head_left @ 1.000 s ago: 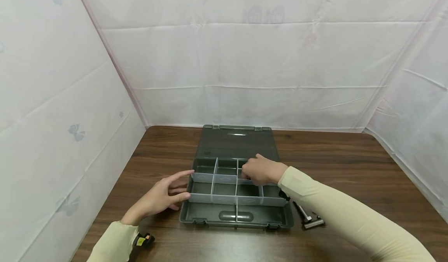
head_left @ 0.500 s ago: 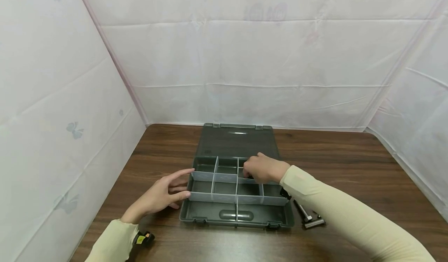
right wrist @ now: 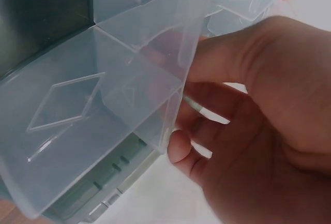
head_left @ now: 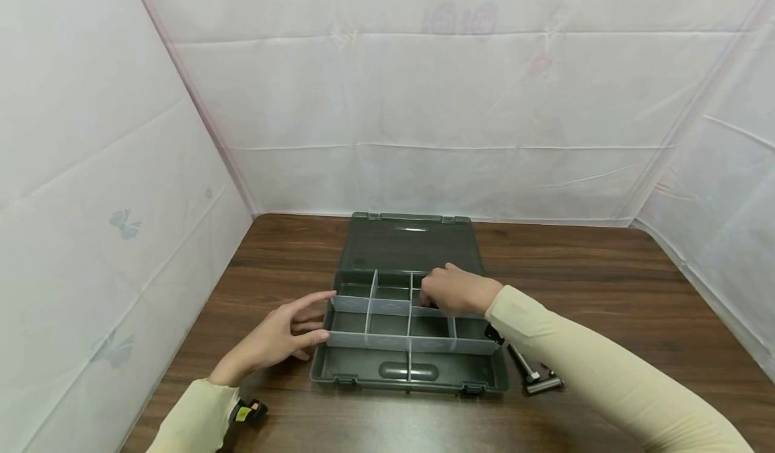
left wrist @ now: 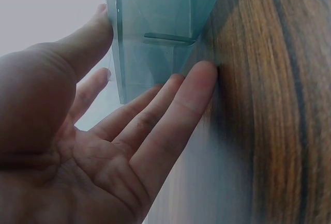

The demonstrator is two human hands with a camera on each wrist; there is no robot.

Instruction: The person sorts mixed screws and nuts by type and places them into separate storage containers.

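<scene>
A grey-green organiser box lies open on the wooden table, its lid flat behind it. A clear divider tray sits in the box. My left hand is at the tray's left end, thumb on the top edge and straight fingers against its side. The left wrist view shows the same: that hand lies flat against the tray's corner. My right hand reaches into the tray's back right part. In the right wrist view its fingers curl round a clear partition wall.
Some short metal tools lie on the table just right of the box's front corner. White sheets close in the table on the left, back and right. Bare wood shows on both sides of the box.
</scene>
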